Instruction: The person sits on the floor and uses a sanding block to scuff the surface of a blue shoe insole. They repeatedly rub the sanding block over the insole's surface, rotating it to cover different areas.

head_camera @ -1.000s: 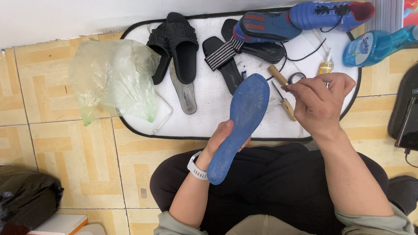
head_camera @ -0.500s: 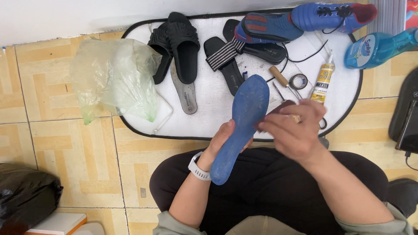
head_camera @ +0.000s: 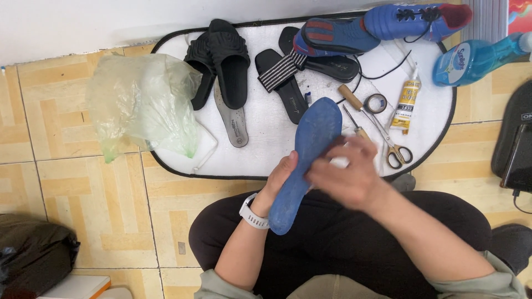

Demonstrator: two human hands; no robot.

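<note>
Cradling a blue insole (head_camera: 306, 160) in a closed grip, the left hand (head_camera: 279, 181) tilts upward — right hand (head_camera: 346, 177) blurred, grip unclear.

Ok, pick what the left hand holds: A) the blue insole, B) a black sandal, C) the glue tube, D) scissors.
A: the left hand grips the blue insole from behind, while the scissors, glue tube and black sandal lie on the white mat.

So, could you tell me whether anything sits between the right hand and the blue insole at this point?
Nothing visible does. The right hand is blurred but lies directly against the blue insole, which the left hand grips from behind.
</note>
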